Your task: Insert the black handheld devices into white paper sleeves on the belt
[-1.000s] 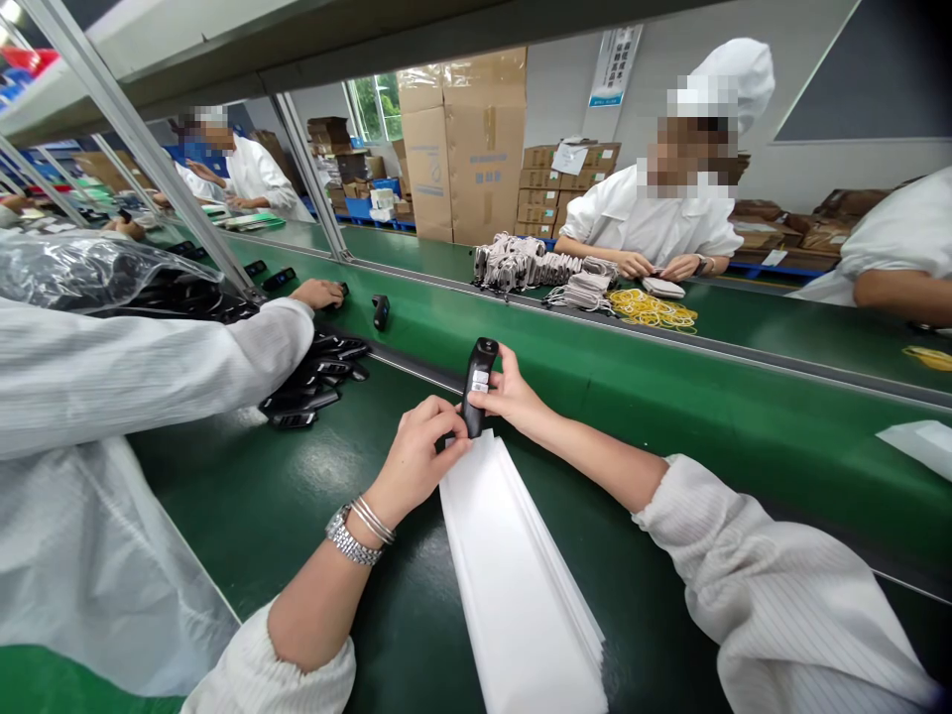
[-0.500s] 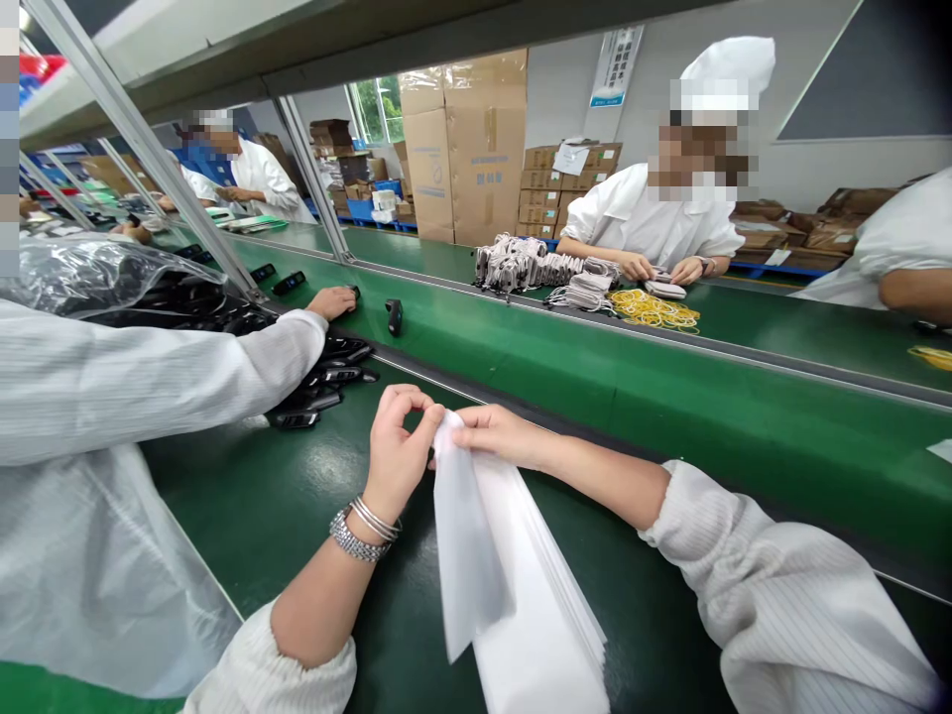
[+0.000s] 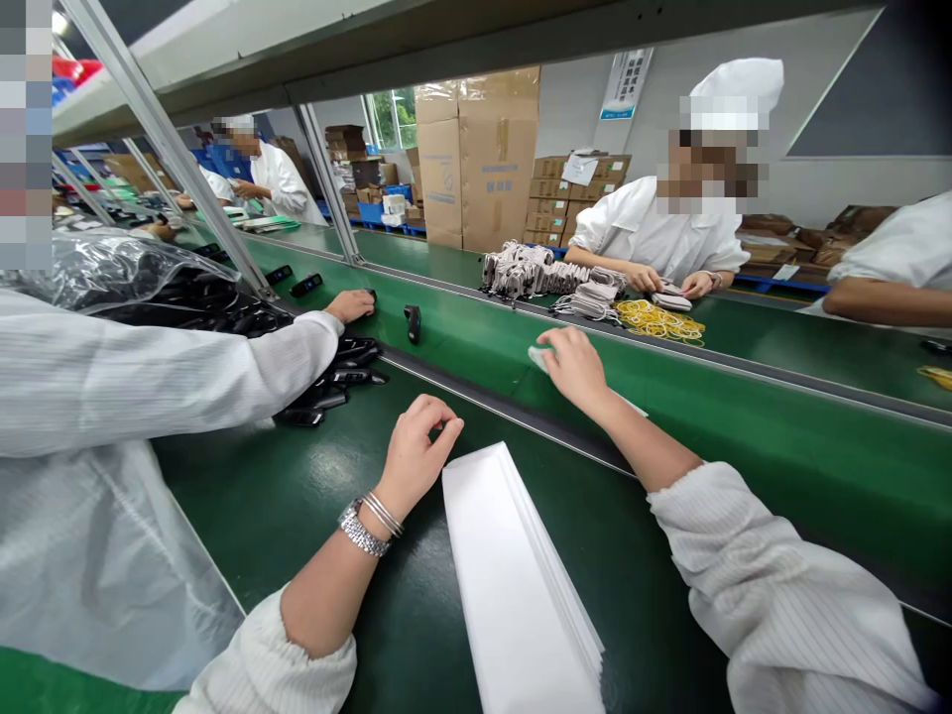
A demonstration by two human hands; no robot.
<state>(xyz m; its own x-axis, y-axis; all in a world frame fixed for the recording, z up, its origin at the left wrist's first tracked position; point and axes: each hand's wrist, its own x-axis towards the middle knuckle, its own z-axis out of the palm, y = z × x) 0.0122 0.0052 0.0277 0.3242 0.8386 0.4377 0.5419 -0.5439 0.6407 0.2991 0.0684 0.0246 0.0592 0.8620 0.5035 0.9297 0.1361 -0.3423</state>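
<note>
My left hand (image 3: 415,451), with a watch and bangles at the wrist, hovers just left of a stack of white paper-like sheets (image 3: 517,585). Its thumb and index finger are drawn together, and nothing shows between them. Reaching out over the green belt (image 3: 483,362), my right hand (image 3: 576,369) is closed on a translucent white sleeve (image 3: 538,358). Part of that sleeve is hidden behind the fingers. A pale strip (image 3: 634,405) shows beside my right wrist; whether it belongs to the sleeve I cannot tell. The sheets lie on the dark green table.
A co-worker's arm (image 3: 238,372) reaches in from the left, its hand on the belt near a black handheld device (image 3: 413,324). Many black parts (image 3: 327,382) lie piled beneath it. Across the belt, another person handles grey pouches beside yellow cords (image 3: 658,322). A metal post (image 3: 327,183) stands behind.
The translucent sleeve has come off the stack of sheets. My right hand has carried it forward and right over the belt, while my left hand has let it go.
</note>
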